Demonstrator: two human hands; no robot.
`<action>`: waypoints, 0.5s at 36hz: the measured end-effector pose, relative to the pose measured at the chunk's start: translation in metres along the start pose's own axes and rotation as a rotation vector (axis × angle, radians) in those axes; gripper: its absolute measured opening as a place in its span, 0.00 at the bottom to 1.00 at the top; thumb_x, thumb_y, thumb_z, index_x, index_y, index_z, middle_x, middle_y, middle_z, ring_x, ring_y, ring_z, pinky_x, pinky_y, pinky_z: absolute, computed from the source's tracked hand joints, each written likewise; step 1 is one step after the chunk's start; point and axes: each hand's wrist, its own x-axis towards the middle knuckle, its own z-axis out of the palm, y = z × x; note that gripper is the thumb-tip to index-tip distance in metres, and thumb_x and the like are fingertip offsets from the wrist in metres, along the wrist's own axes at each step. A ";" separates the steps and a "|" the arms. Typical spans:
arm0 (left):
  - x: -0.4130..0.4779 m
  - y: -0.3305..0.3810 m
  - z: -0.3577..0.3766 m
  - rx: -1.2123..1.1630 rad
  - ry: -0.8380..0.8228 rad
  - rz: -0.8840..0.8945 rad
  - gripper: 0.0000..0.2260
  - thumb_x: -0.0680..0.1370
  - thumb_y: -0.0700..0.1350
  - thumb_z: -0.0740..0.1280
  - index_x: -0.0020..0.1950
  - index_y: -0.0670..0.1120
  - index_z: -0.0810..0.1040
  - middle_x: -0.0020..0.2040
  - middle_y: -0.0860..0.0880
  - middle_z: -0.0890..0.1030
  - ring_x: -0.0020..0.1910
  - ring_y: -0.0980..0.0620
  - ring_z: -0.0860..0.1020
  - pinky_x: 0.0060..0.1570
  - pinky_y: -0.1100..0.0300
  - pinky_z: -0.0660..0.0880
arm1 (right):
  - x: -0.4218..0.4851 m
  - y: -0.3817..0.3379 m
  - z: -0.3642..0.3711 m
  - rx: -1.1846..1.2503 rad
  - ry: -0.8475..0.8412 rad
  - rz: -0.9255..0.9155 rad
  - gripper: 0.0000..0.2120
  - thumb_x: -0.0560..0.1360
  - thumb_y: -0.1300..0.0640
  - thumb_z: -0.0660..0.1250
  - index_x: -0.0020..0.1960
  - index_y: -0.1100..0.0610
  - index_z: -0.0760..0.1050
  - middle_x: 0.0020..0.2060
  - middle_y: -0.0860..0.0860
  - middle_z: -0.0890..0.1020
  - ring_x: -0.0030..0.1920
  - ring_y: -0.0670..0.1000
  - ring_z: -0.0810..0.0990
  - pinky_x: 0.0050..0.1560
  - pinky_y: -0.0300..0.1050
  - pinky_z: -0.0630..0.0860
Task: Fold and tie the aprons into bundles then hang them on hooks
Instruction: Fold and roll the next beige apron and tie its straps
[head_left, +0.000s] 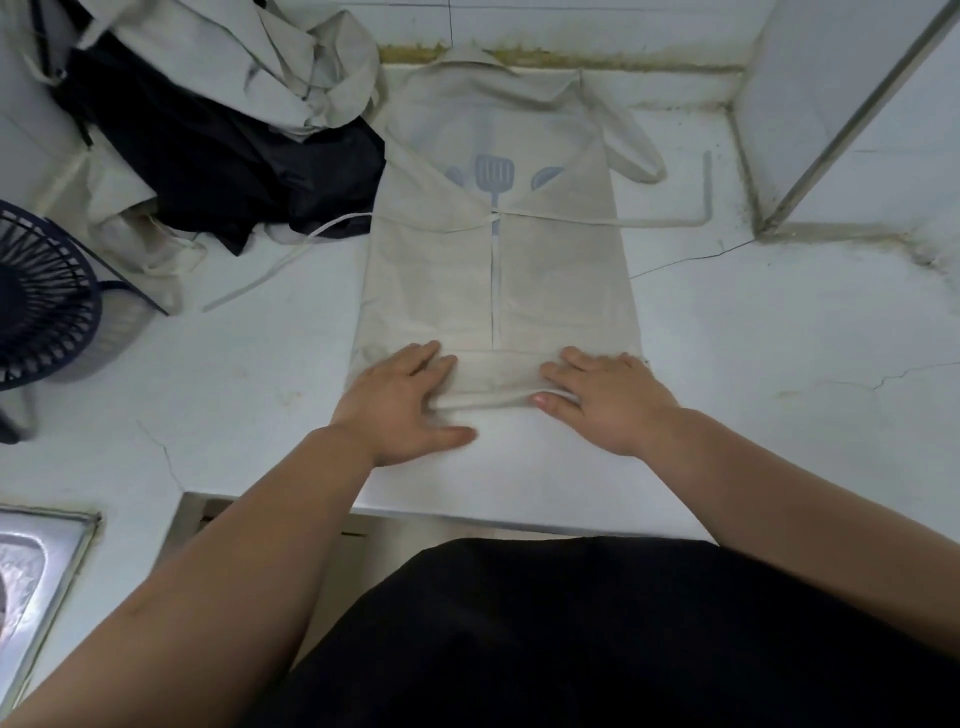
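- The white tabletop (779, 338) carries everything, with a wall along its far edge.
- A heap of other aprons (218, 140), cream and black, lies at the far left and is not yet folded.
- The cream apron (498, 280) lies flat in the middle. Its sides are folded in to make a long strip, and its near hem is turned over into a first narrow fold.
- The left hand (400, 405) and right hand (602, 400) rest on that fold, fingers (426, 358) straight, slightly spread and pressing down. The thumbs sit at its near edge, possibly tucked under the cloth; the view is not clear enough to tell.
- One waist tie (665, 222) trails off to the right.
- The folding step is just beginning. The next move likely calls for even pressure from both hands, turning the fold away towards the bib, then wrapping the tie around the bundle.
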 end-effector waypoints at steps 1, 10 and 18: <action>0.003 -0.001 -0.004 -0.012 0.020 -0.004 0.37 0.74 0.63 0.66 0.78 0.55 0.55 0.79 0.57 0.51 0.77 0.56 0.50 0.74 0.59 0.50 | 0.000 0.001 -0.005 0.008 -0.014 -0.001 0.28 0.78 0.35 0.47 0.74 0.46 0.59 0.74 0.47 0.60 0.70 0.54 0.66 0.70 0.52 0.59; 0.020 -0.006 -0.041 -0.087 -0.027 -0.056 0.17 0.77 0.42 0.63 0.66 0.51 0.78 0.67 0.55 0.75 0.67 0.52 0.71 0.65 0.61 0.66 | 0.011 0.010 -0.044 0.054 -0.052 0.072 0.16 0.72 0.59 0.59 0.57 0.50 0.76 0.54 0.49 0.78 0.54 0.54 0.75 0.51 0.46 0.75; 0.048 -0.041 -0.079 -0.732 -0.077 -0.330 0.05 0.72 0.44 0.72 0.46 0.44 0.83 0.47 0.46 0.82 0.48 0.47 0.78 0.52 0.55 0.74 | 0.032 0.043 -0.071 0.225 -0.082 0.273 0.04 0.74 0.58 0.62 0.46 0.56 0.76 0.44 0.54 0.77 0.45 0.54 0.74 0.34 0.40 0.66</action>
